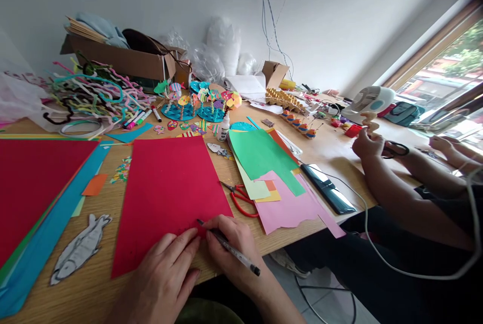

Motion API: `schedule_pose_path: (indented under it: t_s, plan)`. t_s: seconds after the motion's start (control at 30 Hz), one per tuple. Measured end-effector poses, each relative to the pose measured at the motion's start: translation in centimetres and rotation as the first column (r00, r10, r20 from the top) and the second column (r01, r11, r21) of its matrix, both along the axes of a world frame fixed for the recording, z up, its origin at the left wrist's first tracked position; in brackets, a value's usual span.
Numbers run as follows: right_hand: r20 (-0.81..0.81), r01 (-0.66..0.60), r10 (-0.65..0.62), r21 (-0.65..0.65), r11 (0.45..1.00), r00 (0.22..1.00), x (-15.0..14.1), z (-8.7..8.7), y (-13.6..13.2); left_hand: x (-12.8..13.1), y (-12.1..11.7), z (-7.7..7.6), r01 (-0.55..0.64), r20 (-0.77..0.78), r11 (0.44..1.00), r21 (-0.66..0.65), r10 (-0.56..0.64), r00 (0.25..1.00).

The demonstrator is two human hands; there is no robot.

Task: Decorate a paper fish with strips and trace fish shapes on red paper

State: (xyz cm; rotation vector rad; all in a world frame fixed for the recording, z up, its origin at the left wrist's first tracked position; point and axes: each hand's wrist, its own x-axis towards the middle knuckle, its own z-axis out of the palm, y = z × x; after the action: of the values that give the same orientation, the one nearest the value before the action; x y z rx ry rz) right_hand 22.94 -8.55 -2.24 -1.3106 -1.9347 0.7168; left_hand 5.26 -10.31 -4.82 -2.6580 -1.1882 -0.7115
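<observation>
A sheet of red paper (168, 183) lies flat on the table in front of me. My left hand (166, 266) rests on its lower edge, fingers stretched out and pressing the paper down. My right hand (234, 243) grips a black pen (236, 252) whose tip is at the lower right part of the sheet. Faint dark marks show on the paper near my left fingertips. To the left lies a grey paper fish cutout (80, 248). Red-handled scissors (241, 200) lie beside the sheet's right edge.
Green paper (262, 158) and pink paper (287, 203) scraps lie to the right, next to a phone (328, 189). A glue bottle (224, 128) stands behind the sheet. Stacked coloured paper (37, 183) covers the left side. A co-worker's hands (368, 145) hold scissors at the right.
</observation>
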Motion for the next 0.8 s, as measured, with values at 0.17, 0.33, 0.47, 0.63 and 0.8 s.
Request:
schedule_pose_path:
  t_s: [0.17,0.33,0.47,0.63,0.8]
  plan:
    - [-0.012,0.019,-0.019,-0.002,1.0,1.0,-0.01,0.13,0.06,0.0,0.07,0.03,-0.002,0.005,1.0,0.013,0.002,1.0]
    - [-0.016,0.032,-0.031,0.011,0.999,0.999,-0.1,-0.02,0.01,0.09,0.1,0.14,0.001,-0.014,1.0,-0.003,-0.001,1.0]
    - [-0.018,0.032,-0.032,0.013,0.999,0.999,-0.05,-0.11,-0.04,0.06,0.05,0.21,0.0,-0.003,1.0,-0.006,0.0,1.0]
    - [-0.012,0.037,-0.037,0.011,0.999,0.999,0.01,0.03,-0.06,-0.03,0.02,0.22,-0.004,0.031,1.0,-0.021,0.004,1.0]
    - [-0.011,0.044,-0.043,0.03,0.999,0.999,0.0,-0.01,-0.07,0.04,0.08,0.29,-0.002,0.022,1.0,0.0,0.002,1.0]
